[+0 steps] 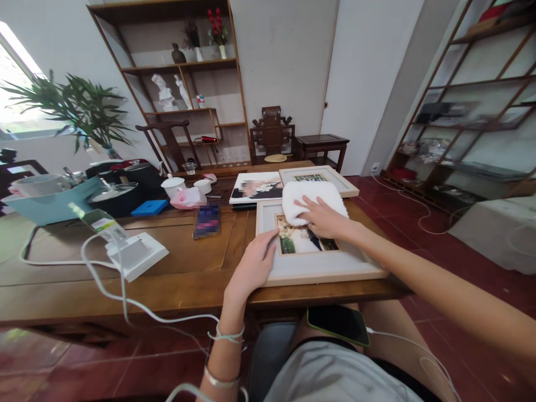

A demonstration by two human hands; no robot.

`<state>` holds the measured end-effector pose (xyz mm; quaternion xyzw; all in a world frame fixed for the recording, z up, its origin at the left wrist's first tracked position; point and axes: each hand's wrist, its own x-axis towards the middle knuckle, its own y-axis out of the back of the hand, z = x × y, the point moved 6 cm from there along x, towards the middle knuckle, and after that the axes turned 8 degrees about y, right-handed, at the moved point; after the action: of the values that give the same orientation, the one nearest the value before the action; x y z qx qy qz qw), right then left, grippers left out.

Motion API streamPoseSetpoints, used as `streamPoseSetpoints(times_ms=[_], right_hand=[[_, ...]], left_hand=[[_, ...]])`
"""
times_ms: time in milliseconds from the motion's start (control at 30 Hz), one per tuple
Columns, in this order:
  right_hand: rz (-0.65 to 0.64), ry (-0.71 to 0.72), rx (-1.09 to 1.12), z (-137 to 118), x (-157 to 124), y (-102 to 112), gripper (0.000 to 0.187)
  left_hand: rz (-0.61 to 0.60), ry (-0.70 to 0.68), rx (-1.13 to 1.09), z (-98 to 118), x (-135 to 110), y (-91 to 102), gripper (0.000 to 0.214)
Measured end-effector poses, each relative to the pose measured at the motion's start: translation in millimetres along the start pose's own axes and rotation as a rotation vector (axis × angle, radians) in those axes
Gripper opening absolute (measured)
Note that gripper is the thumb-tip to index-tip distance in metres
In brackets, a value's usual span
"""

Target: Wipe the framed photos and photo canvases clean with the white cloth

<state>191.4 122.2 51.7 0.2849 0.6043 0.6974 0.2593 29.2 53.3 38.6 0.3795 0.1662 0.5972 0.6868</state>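
A picture frame [318, 272] with a light wooden edge and a pale mat lies flat at the table's front edge, a photo [299, 244] in its middle. My right hand [320, 215] presses a folded white cloth [312, 195] onto the frame's upper part, fingers spread over the cloth. That cloth hides the top of the photo. My left hand [255, 259] rests on the frame's left edge, with the thumb reaching over the mat and the other fingers partly hidden. Behind the cloth lie a second frame [349, 187] and a photo panel [257, 187].
On the wooden table [196, 268] stand a white box [142, 254], a blue box [149, 207], white cups [173, 186] and a dark pot [113, 198]. A white cable [154, 318] loops past the front edge. A phone [338, 324] lies on my lap, plugged into a cord.
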Motion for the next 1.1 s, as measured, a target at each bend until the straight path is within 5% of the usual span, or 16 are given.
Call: streamPoseSetpoints(times_ms=[300,500,667,933,1100], right_hand=[[-0.156,0.178,0.14,-73.4,-58.3,31.1,0.05],[-0.116,0.174,0.184,-96.6,-86.7,45.7,0.047],[-0.077,0.102,0.154,-79.5,-73.0,29.7,0.049],[0.015,-0.073,-0.043,-13.4,-19.8,3.8,0.054],[-0.008,-0.029,-0.009,-24.5,-6.8,3.0,0.054]], left_hand=[[0.007,0.003,-0.014,-1.3,-0.2,-1.2,0.038],[0.001,0.014,-0.006,-1.4,-0.3,-1.9,0.039],[-0.002,0.006,-0.009,-0.9,0.0,-1.9,0.039],[-0.012,0.007,-0.019,-2.2,-0.5,-1.5,0.039],[-0.003,-0.001,-0.047,-3.7,0.4,-2.0,0.042]])
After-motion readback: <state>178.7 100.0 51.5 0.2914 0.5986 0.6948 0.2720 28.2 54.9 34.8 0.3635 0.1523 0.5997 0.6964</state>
